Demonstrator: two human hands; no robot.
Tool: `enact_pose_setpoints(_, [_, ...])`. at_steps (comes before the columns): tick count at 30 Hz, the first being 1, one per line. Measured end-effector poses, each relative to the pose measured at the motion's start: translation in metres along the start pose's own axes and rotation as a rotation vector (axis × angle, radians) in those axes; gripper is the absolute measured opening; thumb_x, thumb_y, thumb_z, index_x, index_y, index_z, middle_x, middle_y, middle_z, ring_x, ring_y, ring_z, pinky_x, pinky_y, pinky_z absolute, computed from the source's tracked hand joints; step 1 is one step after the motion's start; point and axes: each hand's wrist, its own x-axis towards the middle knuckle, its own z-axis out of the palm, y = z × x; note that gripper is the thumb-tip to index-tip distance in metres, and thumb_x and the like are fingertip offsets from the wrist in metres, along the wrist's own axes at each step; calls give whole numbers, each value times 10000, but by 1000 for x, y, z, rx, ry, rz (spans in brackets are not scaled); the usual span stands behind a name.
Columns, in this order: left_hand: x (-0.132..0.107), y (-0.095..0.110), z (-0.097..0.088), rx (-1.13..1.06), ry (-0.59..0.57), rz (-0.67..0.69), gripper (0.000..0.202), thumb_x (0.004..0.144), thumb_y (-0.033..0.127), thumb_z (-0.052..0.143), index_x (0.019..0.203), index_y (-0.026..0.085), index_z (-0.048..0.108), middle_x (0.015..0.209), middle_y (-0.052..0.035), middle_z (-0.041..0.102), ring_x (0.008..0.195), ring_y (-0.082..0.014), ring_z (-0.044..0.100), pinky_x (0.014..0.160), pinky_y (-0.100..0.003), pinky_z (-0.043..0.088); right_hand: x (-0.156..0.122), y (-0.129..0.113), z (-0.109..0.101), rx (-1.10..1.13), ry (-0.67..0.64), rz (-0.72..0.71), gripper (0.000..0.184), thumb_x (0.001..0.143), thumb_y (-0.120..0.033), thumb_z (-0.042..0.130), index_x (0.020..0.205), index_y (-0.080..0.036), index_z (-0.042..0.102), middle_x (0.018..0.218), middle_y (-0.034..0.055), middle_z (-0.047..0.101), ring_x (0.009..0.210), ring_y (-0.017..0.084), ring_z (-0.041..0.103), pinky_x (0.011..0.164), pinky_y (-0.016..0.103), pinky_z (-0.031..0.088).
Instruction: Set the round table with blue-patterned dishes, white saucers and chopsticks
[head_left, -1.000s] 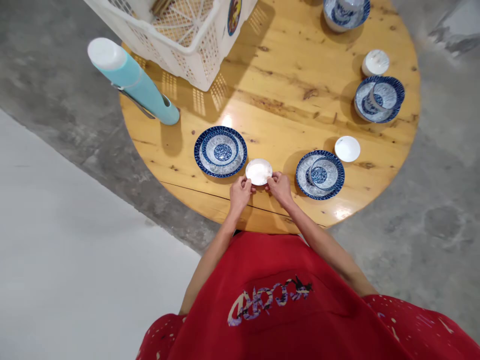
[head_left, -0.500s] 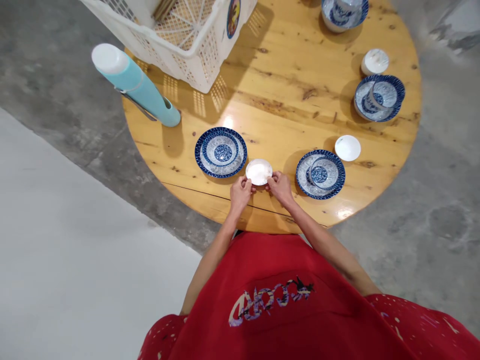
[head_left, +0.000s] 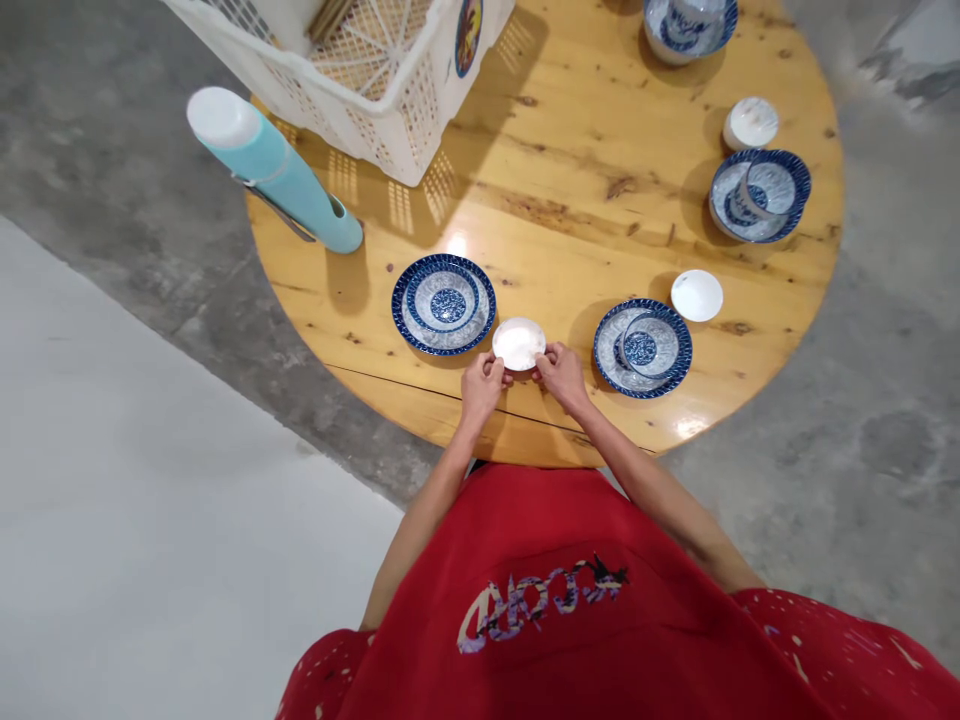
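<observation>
A small white dish (head_left: 518, 343) rests on the round wooden table (head_left: 570, 190) near its front edge. My left hand (head_left: 481, 385) pinches the dish's left near rim, and my right hand (head_left: 561, 373) pinches its right near rim. To the left of the dish stands a blue-patterned plate with a bowl in it (head_left: 444, 303). To the right is a second blue plate with a tilted bowl (head_left: 642, 348).
A teal flask (head_left: 273, 170) stands at the table's left edge, beside a white plastic crate (head_left: 375, 70). More blue plate sets (head_left: 760, 195) (head_left: 688, 25) and white dishes (head_left: 697, 295) (head_left: 751, 122) lie along the right. Concrete floor surrounds the table.
</observation>
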Motion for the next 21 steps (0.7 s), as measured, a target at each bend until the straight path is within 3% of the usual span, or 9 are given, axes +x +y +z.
enact_pose_setpoints(7, [-8,-7,-11,-4,17,56,259,883,423,566,921,167,589,743,-27,679,623,-121,663,619,-233,543,-5,1,-5,88,-14,20,337,863,-427,502,972,-137,635,723,55,705,600,185,683,578,266,523])
enact_pose_setpoints(14, [-45,-20,-57,70,126,39,263,867,436,564,917,182,611,783,-37,697,680,-147,681,654,-260,550,-43,9,-16,200,-22,0,391,844,-510,517,897,-139,627,706,70,688,573,171,652,526,262,518])
enact_pose_setpoints(21, [-73,-29,-85,56,229,24,266,847,459,574,888,200,619,777,-33,704,666,-154,676,672,-281,569,-88,19,10,264,-154,47,359,785,-507,540,872,-167,612,682,45,671,547,178,639,491,281,522])
